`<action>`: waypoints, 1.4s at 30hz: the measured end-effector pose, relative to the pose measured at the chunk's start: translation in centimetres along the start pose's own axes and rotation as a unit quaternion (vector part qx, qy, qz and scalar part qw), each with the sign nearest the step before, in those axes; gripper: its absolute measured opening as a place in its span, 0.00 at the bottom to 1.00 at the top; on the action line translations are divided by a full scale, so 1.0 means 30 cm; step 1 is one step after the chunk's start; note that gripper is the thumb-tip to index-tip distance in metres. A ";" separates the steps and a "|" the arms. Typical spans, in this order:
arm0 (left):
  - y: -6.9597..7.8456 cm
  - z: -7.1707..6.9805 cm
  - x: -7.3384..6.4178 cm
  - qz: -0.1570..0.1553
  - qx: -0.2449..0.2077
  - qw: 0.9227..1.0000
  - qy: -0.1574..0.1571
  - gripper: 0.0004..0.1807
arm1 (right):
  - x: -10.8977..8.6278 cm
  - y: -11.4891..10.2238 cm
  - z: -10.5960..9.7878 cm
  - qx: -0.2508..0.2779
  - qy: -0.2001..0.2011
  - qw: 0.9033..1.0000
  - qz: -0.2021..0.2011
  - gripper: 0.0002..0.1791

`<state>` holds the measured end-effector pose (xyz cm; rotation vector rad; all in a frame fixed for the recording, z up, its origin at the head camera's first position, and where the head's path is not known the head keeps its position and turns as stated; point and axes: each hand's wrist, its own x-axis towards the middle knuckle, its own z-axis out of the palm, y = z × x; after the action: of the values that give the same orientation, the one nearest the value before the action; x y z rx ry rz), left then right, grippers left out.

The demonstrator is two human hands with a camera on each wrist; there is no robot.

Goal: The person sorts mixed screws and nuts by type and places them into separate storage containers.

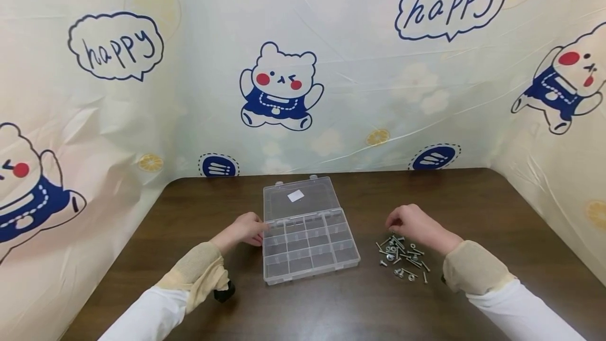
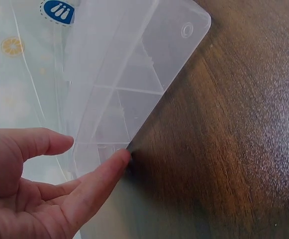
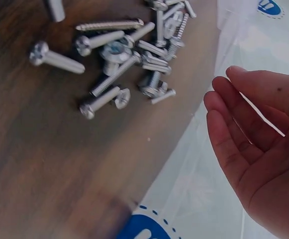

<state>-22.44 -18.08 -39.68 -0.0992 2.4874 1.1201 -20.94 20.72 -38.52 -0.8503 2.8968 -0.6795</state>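
Observation:
A clear plastic compartment box (image 1: 310, 246) lies on the table with its lid (image 1: 300, 196) folded back. My left hand (image 1: 248, 229) holds the box at its left side, near the hinge. In the left wrist view, the thumb and fingers (image 2: 109, 172) meet the box's edges (image 2: 134, 107). To the right of the box is a loose pile of silvery screws, bolts and nuts (image 1: 402, 257). Just beyond that pile hovers my right hand (image 1: 418, 225), its fingers loosely bent. The right wrist view shows this hand (image 3: 263, 134) holding nothing, apart from the screws (image 3: 114, 72).
The dark brown wooden table (image 1: 331, 309) reaches back to a printed curtain (image 1: 355, 93) with bears and "happy" bubbles. A small white label (image 1: 295, 196) is on the lid. A black object (image 1: 224, 291) sits by the left wrist.

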 end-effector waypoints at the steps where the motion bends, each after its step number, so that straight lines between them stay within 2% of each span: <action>1: 0.001 0.002 0.000 0.001 -0.002 1.000 0.000 0.13 | 0.002 0.001 0.006 0.001 -0.005 1.000 0.002 0.03; 8: 0.003 0.016 -0.004 0.003 -0.015 1.000 0.010 0.09 | 0.010 0.003 0.043 0.003 -0.029 1.000 0.004 0.02; 15: 0.005 0.026 -0.008 -0.002 -0.038 0.999 0.001 0.07 | 0.011 0.015 0.078 -0.009 -0.031 0.999 -0.009 0.05; 22: 0.006 0.030 -0.012 -0.012 -0.028 0.999 0.015 0.07 | 0.019 0.015 0.093 -0.007 -0.043 0.999 -0.024 0.07; 30: -0.003 0.035 -0.015 -0.016 -0.033 0.999 0.029 0.07 | 0.035 -0.005 0.090 -0.042 -0.081 0.995 -0.050 0.10; 42: -0.014 0.040 -0.013 -0.007 -0.033 0.999 0.028 0.12 | 0.058 -0.002 0.100 -0.041 -0.114 0.993 0.000 0.07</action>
<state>-21.57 -17.54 -40.53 -0.1695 2.4957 1.2095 -21.88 18.58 -41.07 -0.8724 2.7355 -0.4343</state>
